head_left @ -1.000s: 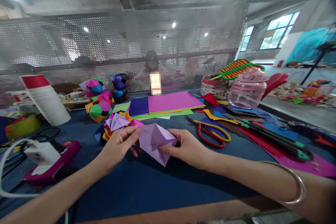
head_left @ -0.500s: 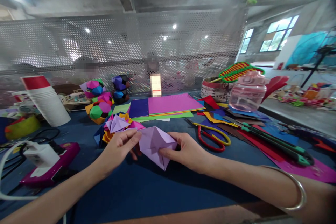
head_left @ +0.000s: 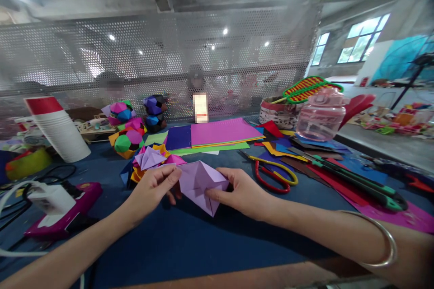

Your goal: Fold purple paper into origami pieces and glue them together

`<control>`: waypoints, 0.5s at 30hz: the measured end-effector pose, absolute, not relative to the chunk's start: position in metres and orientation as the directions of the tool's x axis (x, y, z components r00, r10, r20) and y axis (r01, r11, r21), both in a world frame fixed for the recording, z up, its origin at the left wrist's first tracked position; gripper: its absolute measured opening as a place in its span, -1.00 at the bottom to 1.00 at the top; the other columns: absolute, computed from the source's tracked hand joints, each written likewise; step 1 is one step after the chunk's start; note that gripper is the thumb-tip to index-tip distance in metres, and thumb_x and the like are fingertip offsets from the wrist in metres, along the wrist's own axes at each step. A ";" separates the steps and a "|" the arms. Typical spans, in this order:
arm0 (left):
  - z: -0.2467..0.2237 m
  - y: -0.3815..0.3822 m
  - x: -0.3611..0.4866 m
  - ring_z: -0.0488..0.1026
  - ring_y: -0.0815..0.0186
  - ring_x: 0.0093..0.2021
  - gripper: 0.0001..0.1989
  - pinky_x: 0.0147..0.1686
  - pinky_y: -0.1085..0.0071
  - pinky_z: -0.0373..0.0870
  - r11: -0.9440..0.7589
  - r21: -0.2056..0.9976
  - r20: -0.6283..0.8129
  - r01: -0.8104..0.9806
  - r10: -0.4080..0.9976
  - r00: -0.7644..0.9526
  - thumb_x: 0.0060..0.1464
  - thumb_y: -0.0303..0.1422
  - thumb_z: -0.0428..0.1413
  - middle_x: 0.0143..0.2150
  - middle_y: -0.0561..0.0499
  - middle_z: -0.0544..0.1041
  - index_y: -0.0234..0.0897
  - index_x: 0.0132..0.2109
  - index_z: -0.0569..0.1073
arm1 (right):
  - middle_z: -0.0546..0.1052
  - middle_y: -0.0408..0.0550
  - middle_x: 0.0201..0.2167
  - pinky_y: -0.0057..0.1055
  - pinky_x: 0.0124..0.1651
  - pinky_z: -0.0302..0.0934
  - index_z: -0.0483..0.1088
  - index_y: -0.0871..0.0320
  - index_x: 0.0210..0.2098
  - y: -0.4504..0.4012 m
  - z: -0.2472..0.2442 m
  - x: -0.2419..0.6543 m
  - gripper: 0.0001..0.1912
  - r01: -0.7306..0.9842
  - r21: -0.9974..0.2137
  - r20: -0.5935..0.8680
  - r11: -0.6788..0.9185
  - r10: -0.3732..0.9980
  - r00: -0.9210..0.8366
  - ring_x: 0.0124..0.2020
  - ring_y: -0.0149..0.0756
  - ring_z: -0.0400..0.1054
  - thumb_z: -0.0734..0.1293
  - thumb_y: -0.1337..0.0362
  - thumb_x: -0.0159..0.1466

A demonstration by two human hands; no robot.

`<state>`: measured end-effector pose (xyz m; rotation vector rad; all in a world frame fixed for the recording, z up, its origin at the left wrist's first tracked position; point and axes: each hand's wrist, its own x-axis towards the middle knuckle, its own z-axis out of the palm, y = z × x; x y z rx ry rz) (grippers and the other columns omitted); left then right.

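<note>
A folded piece of lilac origami paper (head_left: 198, 185) is held between my two hands, above the dark blue tabletop (head_left: 190, 253). My left hand (head_left: 161, 185) pinches its upper left corner between thumb and fingers. On the opposite side, my right hand (head_left: 237, 189) grips the paper, thumb on the near face and the other fingers behind it, mostly hidden. Just behind my left hand lie folded paper pieces (head_left: 149, 158) in lilac, orange, pink and blue.
Scissors (head_left: 274, 174) and a green-black utility knife (head_left: 356, 183) lie to the right among coloured paper scraps. Stacked paper sheets (head_left: 227, 133) are at the back, near a pink bottle (head_left: 320, 117). Paper cups (head_left: 57, 128) and a purple power strip (head_left: 64, 212) stand left.
Both hands keep the same grip on the lilac paper, with hardly any movement. The whole view has shifted very slightly.
</note>
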<state>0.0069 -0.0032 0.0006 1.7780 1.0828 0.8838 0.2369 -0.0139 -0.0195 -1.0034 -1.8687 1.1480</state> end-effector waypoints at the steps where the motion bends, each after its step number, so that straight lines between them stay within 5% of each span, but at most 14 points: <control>1: 0.001 -0.003 0.007 0.44 0.41 -0.56 -0.59 -0.56 0.54 0.39 -0.263 0.911 0.135 0.316 0.918 0.373 0.16 -0.04 0.04 -0.54 0.07 0.45 -0.32 -0.41 0.40 | 0.42 -0.15 -0.44 -0.48 -0.35 0.16 0.44 0.24 -0.26 -0.014 -0.019 0.237 -0.79 0.241 -0.923 0.170 0.299 0.880 -0.443 -0.43 -0.40 0.22 0.36 0.24 0.15; 15: 0.002 -0.003 0.007 0.43 0.42 -0.58 -0.58 -0.57 0.54 0.38 -0.264 0.906 0.132 0.330 0.918 0.373 0.15 -0.03 0.04 -0.55 0.06 0.46 -0.32 -0.40 0.39 | 0.40 -0.17 -0.46 -0.49 -0.38 0.14 0.45 0.23 -0.27 -0.013 -0.018 0.238 -0.79 0.307 -0.890 0.188 0.339 0.883 -0.430 -0.43 -0.40 0.19 0.36 0.22 0.16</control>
